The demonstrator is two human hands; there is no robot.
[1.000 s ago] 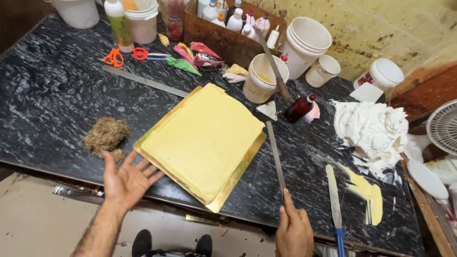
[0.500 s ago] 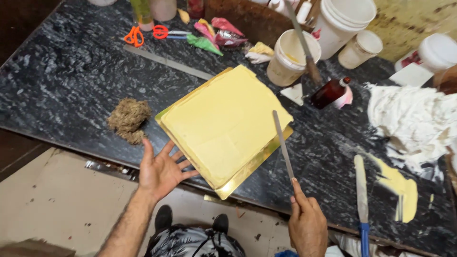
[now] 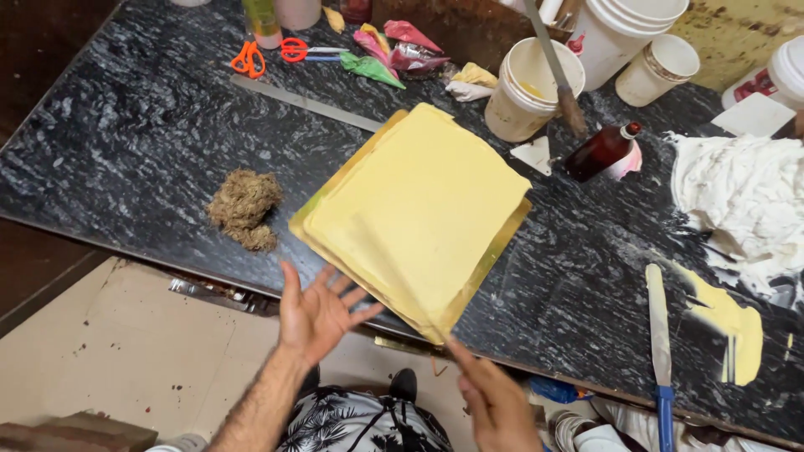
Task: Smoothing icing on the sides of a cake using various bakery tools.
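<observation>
Fingers of the left hand spread open just beside the yellow square slab on its gold board; the right hand grips a blurred thin blade beneath its corner.

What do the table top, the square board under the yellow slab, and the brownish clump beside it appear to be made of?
Table top: probably polished stone, black with white veining and a slight sheen.
Board: looks like gold foil-faced card, a thin shiny edge showing around the yellow slab.
Clump: seemingly dry plant fibre, tangled, matte and brown.
</observation>
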